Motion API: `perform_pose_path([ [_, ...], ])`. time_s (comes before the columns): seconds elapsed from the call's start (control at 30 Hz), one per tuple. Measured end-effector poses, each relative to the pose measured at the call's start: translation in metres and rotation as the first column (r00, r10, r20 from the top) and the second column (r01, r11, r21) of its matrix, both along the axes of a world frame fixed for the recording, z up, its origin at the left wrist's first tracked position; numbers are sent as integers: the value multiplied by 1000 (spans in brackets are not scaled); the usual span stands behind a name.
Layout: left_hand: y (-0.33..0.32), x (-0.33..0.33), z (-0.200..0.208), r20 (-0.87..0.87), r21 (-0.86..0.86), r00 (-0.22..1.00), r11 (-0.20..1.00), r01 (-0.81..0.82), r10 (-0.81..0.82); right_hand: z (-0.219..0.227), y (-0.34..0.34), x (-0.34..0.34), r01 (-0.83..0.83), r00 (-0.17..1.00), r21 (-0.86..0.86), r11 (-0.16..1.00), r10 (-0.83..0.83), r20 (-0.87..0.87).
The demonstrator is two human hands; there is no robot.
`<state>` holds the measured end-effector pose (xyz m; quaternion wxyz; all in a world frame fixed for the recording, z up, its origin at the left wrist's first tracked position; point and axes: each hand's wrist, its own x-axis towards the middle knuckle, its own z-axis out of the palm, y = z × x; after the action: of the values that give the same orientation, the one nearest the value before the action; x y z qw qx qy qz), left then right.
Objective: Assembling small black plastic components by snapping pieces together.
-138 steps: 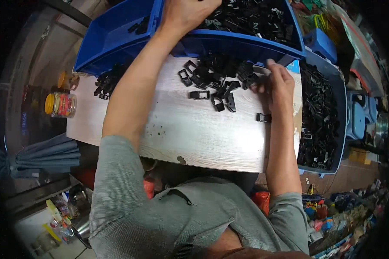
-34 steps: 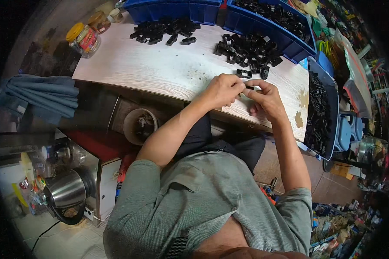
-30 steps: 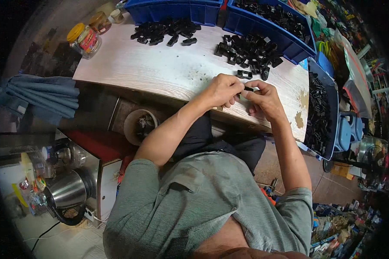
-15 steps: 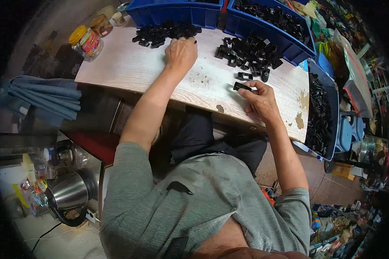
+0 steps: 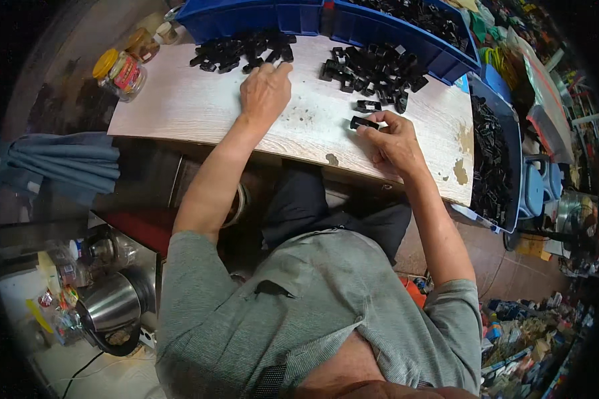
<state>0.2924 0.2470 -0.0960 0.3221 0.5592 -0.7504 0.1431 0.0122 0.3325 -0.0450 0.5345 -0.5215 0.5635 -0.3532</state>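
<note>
Pinched between thumb and fingers of my right hand [image 5: 396, 143] is a small black rectangular plastic part [image 5: 363, 124], held just above the tabletop. A similar black part [image 5: 368, 106] lies directly beyond it, beside a heap of black plastic parts [image 5: 373, 70]. My left hand [image 5: 266, 96] reaches palm down to the near edge of another pile of black parts [image 5: 236, 50]. Its fingers look apart, with the tips touching or nearly touching the pile; the thumb and the underside are hidden.
Two blue bins [image 5: 253, 18] stand along the table's far edge, the right one filled with black parts. Another bin [image 5: 512, 186] of black parts sits beyond the table's right side. A yellow-lidded jar [image 5: 121, 74] stands at the left end. The worn white tabletop [image 5: 180, 100] has chipped patches.
The whole view has shifted slightly. My left hand has drawn back a little from the pile, and its fingers are more spread. The right hand still holds its black part.
</note>
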Motion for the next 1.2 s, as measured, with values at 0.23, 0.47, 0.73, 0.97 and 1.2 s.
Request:
perform_pose_path([
  [0.23,65,-54,23,-399,183,863,896,406,-309,-20,-9,-7,-40,998,-22,999,39,-42],
  [0.47,66,-85,13,-381,72,740,780,622,-555,-29,-11,-10,-79,978,-127,989,52,-202],
  [0.73,53,-77,10,-419,86,620,651,754,-663,-28,-9,-6,-99,965,-117,988,66,-254],
  [0.97,61,-86,7,-279,43,685,704,709,-673,-20,-7,-6,-78,960,-89,993,51,-276],
  [1.2,78,-84,19,-135,63,770,770,635,-623,-20,-9,-5,-96,959,-72,993,73,-274],
])
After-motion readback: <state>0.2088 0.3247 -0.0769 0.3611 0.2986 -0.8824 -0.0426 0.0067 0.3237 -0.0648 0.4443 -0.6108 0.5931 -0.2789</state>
